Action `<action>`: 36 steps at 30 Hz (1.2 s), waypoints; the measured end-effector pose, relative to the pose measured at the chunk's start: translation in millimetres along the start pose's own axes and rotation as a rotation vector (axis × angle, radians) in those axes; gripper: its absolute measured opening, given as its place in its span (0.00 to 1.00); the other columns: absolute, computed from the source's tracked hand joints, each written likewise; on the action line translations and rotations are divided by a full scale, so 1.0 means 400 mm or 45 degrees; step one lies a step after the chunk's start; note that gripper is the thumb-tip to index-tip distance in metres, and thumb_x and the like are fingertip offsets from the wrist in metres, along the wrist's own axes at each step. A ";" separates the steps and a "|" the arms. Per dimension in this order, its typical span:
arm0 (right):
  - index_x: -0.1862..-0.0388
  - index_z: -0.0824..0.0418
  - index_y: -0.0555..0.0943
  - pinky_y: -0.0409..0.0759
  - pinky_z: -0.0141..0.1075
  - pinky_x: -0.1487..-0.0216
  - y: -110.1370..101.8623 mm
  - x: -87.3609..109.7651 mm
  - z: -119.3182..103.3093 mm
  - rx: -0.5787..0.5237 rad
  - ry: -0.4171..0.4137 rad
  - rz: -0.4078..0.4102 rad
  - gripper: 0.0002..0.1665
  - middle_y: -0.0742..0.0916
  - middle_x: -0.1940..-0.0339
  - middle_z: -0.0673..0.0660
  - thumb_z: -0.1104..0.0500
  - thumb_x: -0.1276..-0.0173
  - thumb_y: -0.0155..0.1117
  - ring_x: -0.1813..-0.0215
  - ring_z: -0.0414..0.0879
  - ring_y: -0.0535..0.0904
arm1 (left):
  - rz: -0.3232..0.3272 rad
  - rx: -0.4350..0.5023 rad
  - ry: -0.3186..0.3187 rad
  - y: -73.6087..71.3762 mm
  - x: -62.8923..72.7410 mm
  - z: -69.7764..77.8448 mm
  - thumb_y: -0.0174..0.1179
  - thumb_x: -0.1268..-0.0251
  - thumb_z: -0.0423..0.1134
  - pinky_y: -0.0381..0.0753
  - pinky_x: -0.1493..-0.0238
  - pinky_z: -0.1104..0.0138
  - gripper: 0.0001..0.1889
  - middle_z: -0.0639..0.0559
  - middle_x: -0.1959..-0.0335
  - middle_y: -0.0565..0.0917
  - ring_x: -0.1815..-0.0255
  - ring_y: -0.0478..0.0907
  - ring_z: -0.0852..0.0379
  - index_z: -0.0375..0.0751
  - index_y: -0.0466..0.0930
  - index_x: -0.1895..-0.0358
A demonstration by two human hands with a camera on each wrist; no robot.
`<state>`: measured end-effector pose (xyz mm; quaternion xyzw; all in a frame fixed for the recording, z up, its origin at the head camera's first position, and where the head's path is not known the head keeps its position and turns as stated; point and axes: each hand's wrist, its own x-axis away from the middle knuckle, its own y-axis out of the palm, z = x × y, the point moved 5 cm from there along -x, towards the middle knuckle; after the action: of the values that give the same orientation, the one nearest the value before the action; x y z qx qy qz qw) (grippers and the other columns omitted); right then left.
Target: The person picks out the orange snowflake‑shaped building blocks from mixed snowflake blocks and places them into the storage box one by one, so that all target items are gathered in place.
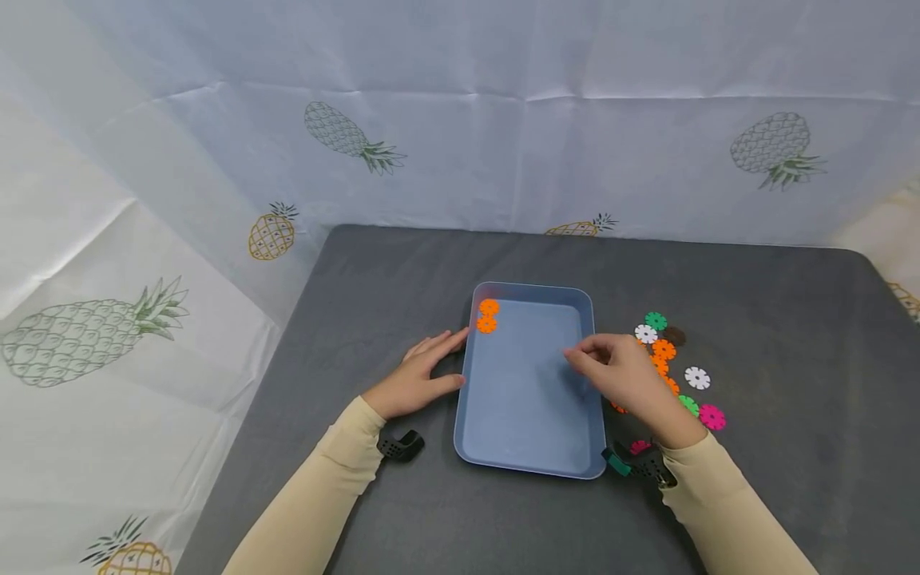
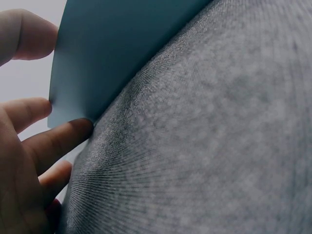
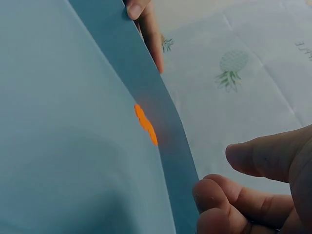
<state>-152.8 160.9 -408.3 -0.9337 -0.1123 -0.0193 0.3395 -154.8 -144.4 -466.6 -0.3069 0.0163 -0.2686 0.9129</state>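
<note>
Touching the tray (image 1: 517,407): left hand (image 1: 420,382), fingers extended and spread, fingertips and thumb at its left wall; it did not grip.
Right hand (image 1: 625,371): above the tray's right side, fingers loosely curled, thumb apart from fingertips in the right wrist view; no disc was visible in it.
Orange discs (image 1: 487,323): two lay side by side in the tray's far left corner.
Loose discs (image 1: 697,378): mixed colours, lay on the grey table (image 1: 776,335) right of the tray, some partly hidden behind the right forearm.
Disc handling (judged): light, thin, fairly stiff; probably easy to slide on the smooth floor.
Disc hold (judged): notched rim, between thumb and fingertip, suited best.
Tray handling (judged): rigid, light, likely to shift if pushed; the raised rim offered the surest hold.
</note>
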 end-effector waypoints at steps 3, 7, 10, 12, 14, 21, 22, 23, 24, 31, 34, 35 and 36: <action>0.61 0.64 0.88 0.75 0.37 0.76 -0.020 0.020 0.011 -0.008 0.027 0.006 0.14 0.84 0.75 0.57 0.52 0.24 0.69 0.76 0.47 0.75 | -0.004 0.004 -0.004 0.000 0.001 0.007 0.61 0.24 0.48 0.37 0.16 0.41 0.40 0.55 0.17 0.64 0.12 0.45 0.47 0.58 0.54 0.14; 0.57 0.62 0.88 0.75 0.37 0.75 -0.042 0.044 0.027 0.029 0.090 -0.007 0.17 0.84 0.72 0.55 0.48 0.23 0.68 0.73 0.47 0.75 | -0.001 0.008 -0.012 -0.002 0.004 0.013 0.61 0.24 0.47 0.36 0.16 0.41 0.40 0.54 0.17 0.65 0.12 0.45 0.47 0.57 0.54 0.14; 0.56 0.61 0.88 0.74 0.36 0.74 -0.055 0.060 0.042 0.080 0.117 -0.003 0.16 0.84 0.71 0.54 0.48 0.23 0.67 0.71 0.46 0.76 | -0.001 0.013 -0.018 -0.004 0.007 0.018 0.61 0.25 0.47 0.37 0.16 0.40 0.40 0.54 0.17 0.65 0.12 0.45 0.46 0.58 0.54 0.14; 0.56 0.60 0.88 0.73 0.35 0.74 -0.061 0.070 0.053 0.107 0.121 -0.002 0.16 0.84 0.72 0.53 0.48 0.23 0.67 0.72 0.45 0.75 | 0.000 0.019 -0.024 -0.006 0.009 0.022 0.61 0.25 0.47 0.37 0.16 0.40 0.40 0.54 0.17 0.64 0.12 0.45 0.46 0.58 0.54 0.14; 0.57 0.60 0.88 0.73 0.35 0.74 -0.066 0.079 0.064 0.137 0.118 -0.001 0.15 0.84 0.74 0.52 0.48 0.24 0.68 0.73 0.44 0.75 | -0.001 0.024 -0.029 -0.007 0.011 0.025 0.61 0.25 0.47 0.36 0.17 0.39 0.40 0.54 0.17 0.64 0.12 0.44 0.45 0.58 0.54 0.14; 0.58 0.63 0.88 0.74 0.34 0.72 -0.077 0.103 0.114 0.234 0.119 -0.024 0.16 0.86 0.73 0.48 0.50 0.28 0.74 0.70 0.44 0.76 | -0.005 0.006 -0.020 -0.004 0.011 0.031 0.61 0.24 0.46 0.36 0.16 0.43 0.40 0.52 0.17 0.65 0.12 0.45 0.46 0.56 0.54 0.14; 0.58 0.64 0.88 0.75 0.34 0.72 -0.078 0.106 0.119 0.232 0.128 -0.034 0.16 0.86 0.73 0.48 0.51 0.29 0.75 0.70 0.44 0.76 | -0.006 0.003 -0.021 -0.004 0.011 0.031 0.61 0.24 0.47 0.36 0.16 0.42 0.40 0.52 0.18 0.66 0.12 0.45 0.46 0.56 0.54 0.14; 0.58 0.65 0.88 0.75 0.34 0.72 -0.079 0.108 0.124 0.233 0.136 -0.044 0.16 0.86 0.73 0.48 0.52 0.30 0.75 0.70 0.44 0.77 | -0.007 0.001 -0.023 -0.003 0.012 0.031 0.60 0.24 0.47 0.36 0.16 0.42 0.40 0.52 0.18 0.66 0.12 0.45 0.46 0.56 0.54 0.14; 0.58 0.65 0.87 0.75 0.34 0.72 -0.081 0.111 0.128 0.235 0.143 -0.051 0.16 0.86 0.73 0.48 0.52 0.31 0.76 0.70 0.44 0.77 | -0.008 0.001 -0.027 -0.003 0.012 0.032 0.60 0.24 0.47 0.36 0.16 0.42 0.40 0.52 0.18 0.66 0.12 0.45 0.46 0.57 0.54 0.14; 0.58 0.68 0.85 0.72 0.34 0.73 -0.087 0.121 0.147 0.272 0.152 -0.076 0.19 0.83 0.76 0.48 0.53 0.36 0.79 0.73 0.43 0.74 | -0.008 0.002 -0.038 -0.002 0.015 0.036 0.61 0.24 0.46 0.37 0.16 0.42 0.40 0.52 0.18 0.66 0.12 0.45 0.46 0.57 0.54 0.14; 0.57 0.68 0.85 0.70 0.34 0.73 -0.086 0.124 0.153 0.287 0.169 -0.090 0.21 0.82 0.76 0.47 0.52 0.38 0.80 0.74 0.43 0.73 | -0.007 0.002 -0.033 -0.001 0.014 0.036 0.61 0.24 0.46 0.37 0.16 0.42 0.40 0.52 0.18 0.66 0.12 0.46 0.46 0.56 0.54 0.14; 0.57 0.68 0.85 0.70 0.34 0.73 -0.085 0.125 0.155 0.291 0.174 -0.092 0.21 0.82 0.76 0.47 0.52 0.38 0.80 0.74 0.43 0.73 | -0.008 0.002 -0.031 -0.001 0.014 0.036 0.61 0.24 0.46 0.37 0.16 0.42 0.40 0.52 0.18 0.66 0.12 0.46 0.46 0.55 0.54 0.14; 0.57 0.68 0.85 0.70 0.34 0.73 -0.084 0.125 0.156 0.294 0.178 -0.092 0.22 0.82 0.76 0.47 0.52 0.38 0.81 0.74 0.43 0.73 | -0.008 -0.001 -0.029 -0.001 0.014 0.036 0.61 0.24 0.46 0.37 0.16 0.43 0.40 0.52 0.18 0.66 0.12 0.46 0.46 0.55 0.54 0.14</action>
<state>-114.0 235.7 -429.3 -0.8801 -0.1236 -0.0834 0.4508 -147.3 -139.7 -453.9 -0.3103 0.0051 -0.2679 0.9121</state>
